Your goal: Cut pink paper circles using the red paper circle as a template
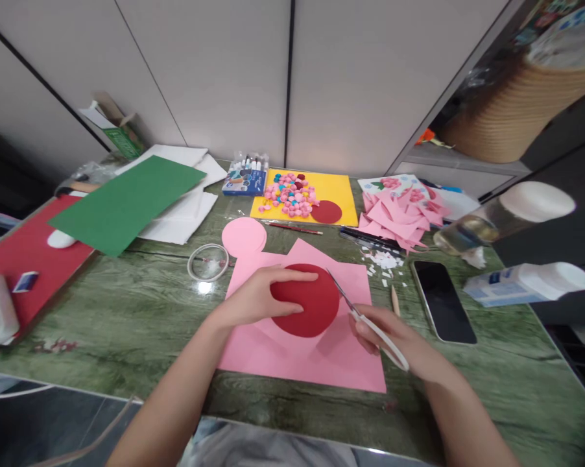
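Note:
A dark red paper circle (306, 318) is held in my left hand (258, 292), its thumb and a finger lying across the top while the other fingers are hidden. My right hand (377, 324) grips scissors (382, 340) with white handles. Their blades reach to the circle's upper right edge; whether they are spread cannot be made out. Beneath both hands lies a large pink paper sheet (292, 370), with another pink piece (299, 250) jutting out above the circle. Pink paper circles (244, 237) rest at the sheet's upper left corner, near a clear ring (190, 267).
Yellow paper (341, 188) bears small crumpled paper balls (290, 194) and a red circle (326, 212). Pink scraps (394, 217), white bits (384, 261), a phone (443, 301) and a white bottle (511, 285) lie right. Green paper (127, 201) and red paper (10, 250) lie left.

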A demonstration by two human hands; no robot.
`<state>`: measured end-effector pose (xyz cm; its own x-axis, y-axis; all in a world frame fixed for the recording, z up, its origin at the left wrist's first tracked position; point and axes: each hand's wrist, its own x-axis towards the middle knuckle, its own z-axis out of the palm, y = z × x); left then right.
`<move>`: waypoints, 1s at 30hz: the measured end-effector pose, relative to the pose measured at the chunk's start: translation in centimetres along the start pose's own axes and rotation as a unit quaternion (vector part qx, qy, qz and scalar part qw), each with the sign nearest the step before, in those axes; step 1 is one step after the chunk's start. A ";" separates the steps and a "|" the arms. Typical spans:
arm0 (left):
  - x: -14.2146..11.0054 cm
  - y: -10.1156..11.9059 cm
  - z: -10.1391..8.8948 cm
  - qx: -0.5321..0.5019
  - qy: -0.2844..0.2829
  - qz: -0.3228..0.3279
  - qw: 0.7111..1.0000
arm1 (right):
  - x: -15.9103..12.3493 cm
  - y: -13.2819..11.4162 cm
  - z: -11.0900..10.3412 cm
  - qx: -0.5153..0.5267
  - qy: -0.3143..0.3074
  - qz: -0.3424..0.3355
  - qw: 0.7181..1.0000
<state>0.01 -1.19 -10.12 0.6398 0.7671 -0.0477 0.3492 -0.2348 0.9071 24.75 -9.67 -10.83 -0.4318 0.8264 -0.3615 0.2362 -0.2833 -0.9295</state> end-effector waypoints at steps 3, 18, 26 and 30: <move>0.0 0.0 -0.2 0.003 -0.006 0.000 1.000 | 0.1 0.0 0.1 -0.009 0.000 -0.001 1.000; 0.1 -0.5 -0.5 0.015 -0.024 0.017 0.999 | -0.1 0.3 -0.1 -0.058 0.000 0.017 0.998; 0.1 -0.5 -0.8 0.028 -0.034 0.024 0.999 | -0.2 0.0 -0.2 -0.095 0.004 0.030 0.995; 0.1 -0.5 -1.0 0.027 -0.042 0.021 0.999 | -0.2 -0.1 -0.3 -0.101 0.004 0.041 0.994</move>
<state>-0.75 -0.40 -10.18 0.7086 0.7041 -0.0464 0.3554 -0.2993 0.8855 25.07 -9.70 -10.63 -0.3975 0.8082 -0.4346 0.4412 -0.2470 -0.8628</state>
